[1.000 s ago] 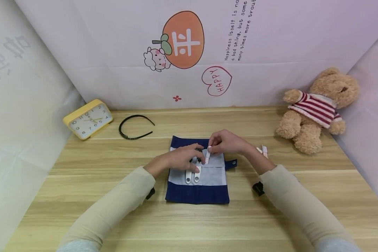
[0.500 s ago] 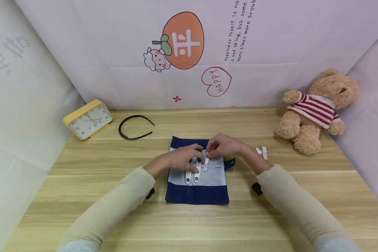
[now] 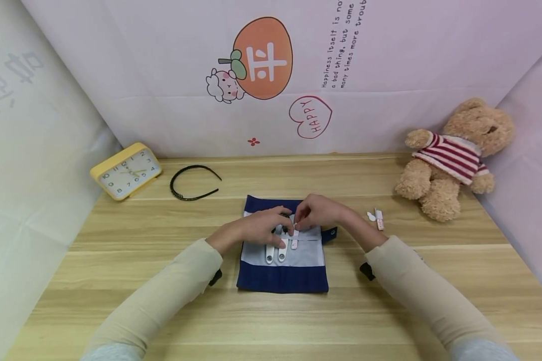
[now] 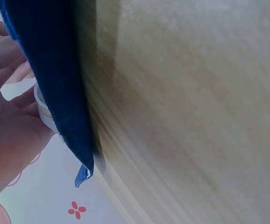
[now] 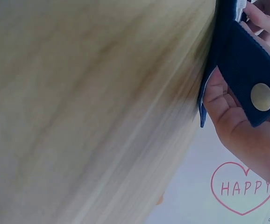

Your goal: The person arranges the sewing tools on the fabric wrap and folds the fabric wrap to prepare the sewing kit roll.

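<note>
An unfolded blue fabric pouch (image 3: 282, 279) with a pale grey lining lies on the table. My right hand (image 3: 318, 210) pinches the upper end of a slim white stick (image 3: 294, 244) with reddish marks. The stick lies lengthwise across the seam of the lining, its lower end past it. My left hand (image 3: 264, 225) rests over the pouch's left part, fingers spread and slightly bent, fingertips close beside the stick. Its thumb lies at a white handle (image 3: 282, 254); another white handle (image 3: 269, 253) sits alongside. Dark parts above them are mostly hidden under the left hand.
The pouch's snap strap (image 5: 254, 74) sticks out on the right. Beyond my right forearm lie a white-and-red stick with a metal tip (image 3: 379, 219) and a small white piece (image 3: 371, 216). A black headband (image 3: 173, 185), yellow clock (image 3: 128, 171) and teddy bear (image 3: 451, 155) stand farther back.
My right hand has come down and slightly left, and the white stick has slid towards me, its lower end now past the seam. The left hand stays in place.
</note>
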Demonstrator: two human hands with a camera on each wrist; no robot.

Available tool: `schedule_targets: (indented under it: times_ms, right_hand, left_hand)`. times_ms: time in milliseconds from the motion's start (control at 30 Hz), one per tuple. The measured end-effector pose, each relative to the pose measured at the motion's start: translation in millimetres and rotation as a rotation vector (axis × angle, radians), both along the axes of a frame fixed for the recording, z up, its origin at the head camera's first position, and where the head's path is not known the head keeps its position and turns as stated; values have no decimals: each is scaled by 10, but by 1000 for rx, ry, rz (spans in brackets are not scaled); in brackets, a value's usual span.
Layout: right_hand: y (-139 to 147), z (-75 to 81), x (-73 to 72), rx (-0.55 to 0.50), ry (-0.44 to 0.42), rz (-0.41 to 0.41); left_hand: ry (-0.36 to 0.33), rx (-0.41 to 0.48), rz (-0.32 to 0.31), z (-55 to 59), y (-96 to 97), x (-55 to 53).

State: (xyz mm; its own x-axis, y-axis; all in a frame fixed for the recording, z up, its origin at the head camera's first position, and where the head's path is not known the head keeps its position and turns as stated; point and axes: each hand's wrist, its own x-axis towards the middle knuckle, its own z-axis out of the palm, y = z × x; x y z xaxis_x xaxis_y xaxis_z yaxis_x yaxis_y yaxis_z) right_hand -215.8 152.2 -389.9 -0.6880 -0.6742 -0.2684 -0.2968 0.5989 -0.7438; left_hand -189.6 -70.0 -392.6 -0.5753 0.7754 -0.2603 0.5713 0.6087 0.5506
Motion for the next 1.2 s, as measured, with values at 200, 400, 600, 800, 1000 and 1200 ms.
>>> schedule_targets:
  times_ms: [200, 400, 600, 800, 1000, 1200]
  right_hand:
    - [2, -8, -6, -5, 12, 21]
    - [8, -15, -11, 1, 9, 34]
    - [48, 6, -4, -11, 12, 69]
    - [165, 48, 13, -57, 17, 68]
    - [378, 132, 22, -76, 66, -13]
    - [631, 131, 8, -101, 95, -77]
  left_hand:
    - [4, 1, -3, 7, -4, 8]
    - [-1, 5, -7, 24, -11, 14]
    - [15, -3, -11, 52, -2, -1]
    - [62, 7, -7, 77, 33, -40]
    - [100, 38, 12, 87, 76, -72]
    - [114, 55, -7, 81, 110, -64]
